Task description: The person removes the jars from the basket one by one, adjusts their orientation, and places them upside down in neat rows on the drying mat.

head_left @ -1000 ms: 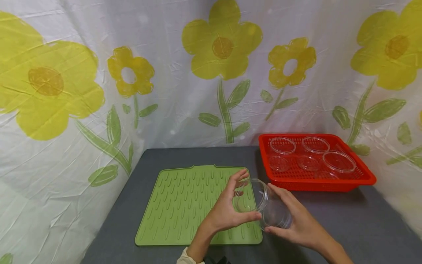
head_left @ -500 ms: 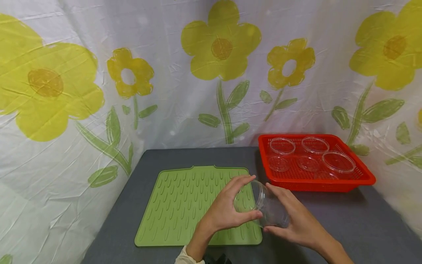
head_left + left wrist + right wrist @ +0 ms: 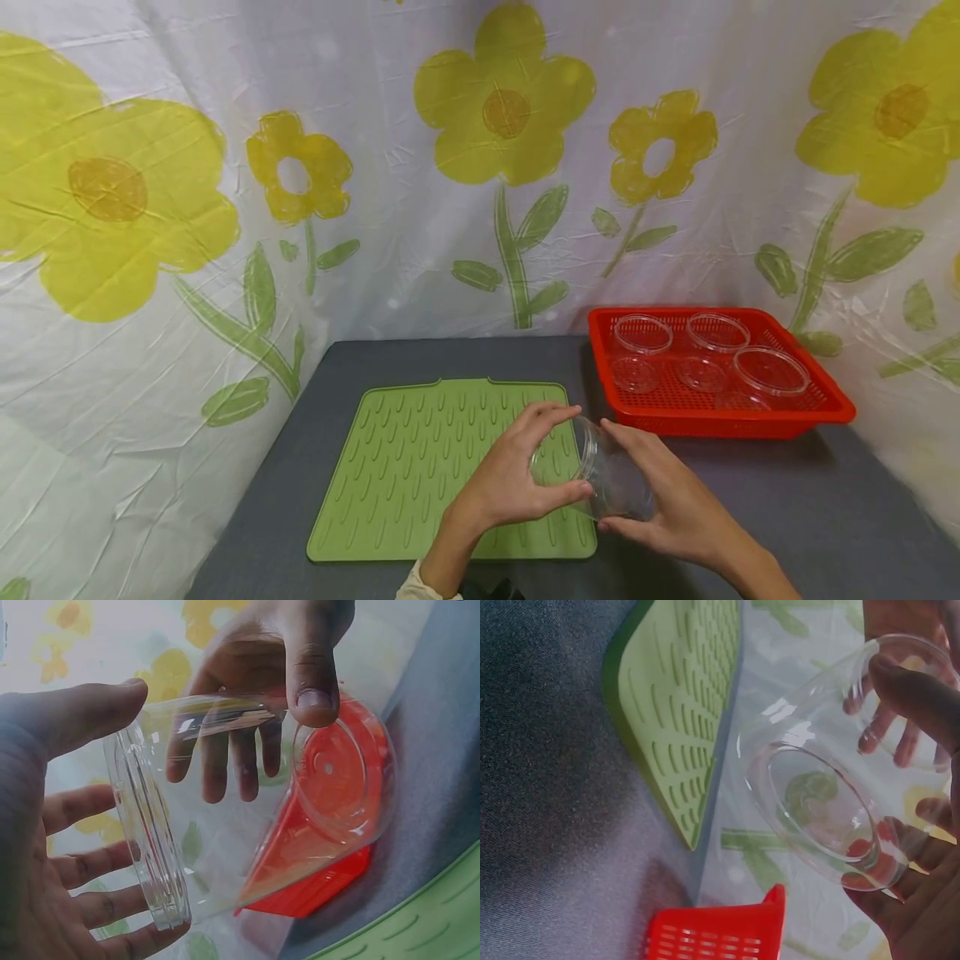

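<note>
A clear jar (image 3: 624,483) is held tilted on its side above the table, between both hands. My left hand (image 3: 506,487) holds its lidded end, thumb at the near side and fingers around the far edge. In the left wrist view the ridged lid (image 3: 154,825) sits at the jar's end, between the left thumb and fingers. My right hand (image 3: 675,496) grips the jar's body near the base, thumb below and fingers over the top. The right wrist view shows the round, see-through base (image 3: 821,802). Nothing shows inside the jar.
A green ridged mat (image 3: 435,467) lies on the dark grey table (image 3: 262,500), left of and partly beneath the hands. A red perforated basket (image 3: 720,423) at the back right holds several clear lidded jars (image 3: 771,371). A flowered cloth (image 3: 390,250) hangs behind.
The left hand's fingers have shifted around the lidded end, the index finger now over its top edge. The jar has turned slightly, while the right hand keeps its grip almost in place.
</note>
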Demonstrator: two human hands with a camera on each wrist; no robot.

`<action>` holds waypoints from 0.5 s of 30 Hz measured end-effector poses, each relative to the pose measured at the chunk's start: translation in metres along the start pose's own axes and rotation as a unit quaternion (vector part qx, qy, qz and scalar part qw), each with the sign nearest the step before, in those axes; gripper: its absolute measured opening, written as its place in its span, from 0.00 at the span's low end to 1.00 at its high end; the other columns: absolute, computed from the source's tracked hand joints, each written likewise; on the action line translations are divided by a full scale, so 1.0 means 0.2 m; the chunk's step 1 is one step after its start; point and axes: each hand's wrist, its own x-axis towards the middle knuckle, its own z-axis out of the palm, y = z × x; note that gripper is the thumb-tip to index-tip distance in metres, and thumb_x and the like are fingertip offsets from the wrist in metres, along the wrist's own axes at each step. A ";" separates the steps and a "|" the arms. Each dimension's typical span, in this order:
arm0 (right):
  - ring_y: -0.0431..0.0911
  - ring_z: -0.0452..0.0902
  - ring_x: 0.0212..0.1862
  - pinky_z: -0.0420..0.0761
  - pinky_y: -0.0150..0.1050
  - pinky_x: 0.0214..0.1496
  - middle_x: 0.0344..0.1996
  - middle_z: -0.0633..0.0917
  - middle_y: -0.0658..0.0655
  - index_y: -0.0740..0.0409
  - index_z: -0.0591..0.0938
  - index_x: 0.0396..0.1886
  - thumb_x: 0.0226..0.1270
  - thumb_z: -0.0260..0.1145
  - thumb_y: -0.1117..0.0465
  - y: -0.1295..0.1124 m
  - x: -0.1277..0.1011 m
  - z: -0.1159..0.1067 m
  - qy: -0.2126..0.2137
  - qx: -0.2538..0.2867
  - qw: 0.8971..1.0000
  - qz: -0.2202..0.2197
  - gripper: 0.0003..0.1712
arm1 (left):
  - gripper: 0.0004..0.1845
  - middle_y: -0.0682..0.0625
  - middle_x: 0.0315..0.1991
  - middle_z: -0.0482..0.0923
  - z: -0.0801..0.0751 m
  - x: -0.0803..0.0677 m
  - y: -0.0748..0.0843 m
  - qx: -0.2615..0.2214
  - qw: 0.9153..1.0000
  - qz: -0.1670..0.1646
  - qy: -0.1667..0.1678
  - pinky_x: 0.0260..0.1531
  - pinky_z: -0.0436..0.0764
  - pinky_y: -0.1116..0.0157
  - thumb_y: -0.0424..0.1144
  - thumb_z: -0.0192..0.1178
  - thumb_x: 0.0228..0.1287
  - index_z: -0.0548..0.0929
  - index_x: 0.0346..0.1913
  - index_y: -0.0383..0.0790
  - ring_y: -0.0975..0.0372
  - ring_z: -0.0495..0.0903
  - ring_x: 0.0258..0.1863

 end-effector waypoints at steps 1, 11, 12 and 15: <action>0.44 0.71 0.66 0.84 0.56 0.56 0.70 0.74 0.51 0.45 0.59 0.81 0.37 0.89 0.49 0.00 0.00 0.00 0.001 0.001 1.000 0.001 0.70 | 0.42 0.58 0.72 0.66 0.00 0.00 0.00 -0.004 1.000 0.000 0.003 0.62 0.79 0.54 0.56 0.72 0.59 0.66 0.75 0.68 0.61 0.73 0.67; 0.38 0.68 0.68 0.64 0.18 0.67 0.71 0.72 0.51 0.46 0.61 0.80 0.44 0.87 0.51 0.03 0.01 0.01 0.047 0.090 0.995 0.023 0.65 | 0.39 0.55 0.70 0.70 -0.02 -0.01 -0.06 -0.079 0.996 -0.003 0.051 0.58 0.80 0.58 0.48 0.72 0.60 0.69 0.74 0.62 0.58 0.73 0.64; 0.36 0.68 0.69 0.61 0.16 0.67 0.71 0.72 0.52 0.44 0.60 0.80 0.45 0.87 0.53 0.04 0.02 0.01 0.049 0.109 0.992 0.036 0.64 | 0.39 0.53 0.70 0.71 -0.02 -0.01 -0.07 -0.089 0.994 -0.002 0.059 0.58 0.80 0.56 0.47 0.72 0.60 0.69 0.74 0.61 0.56 0.73 0.64; 0.29 0.67 0.69 0.61 0.14 0.66 0.72 0.72 0.54 0.41 0.59 0.80 0.51 0.84 0.59 0.07 0.03 0.03 0.052 0.173 0.981 0.067 0.61 | 0.39 0.50 0.70 0.71 -0.02 -0.01 -0.10 -0.110 0.991 -0.001 0.080 0.59 0.80 0.54 0.44 0.72 0.60 0.68 0.74 0.59 0.56 0.73 0.64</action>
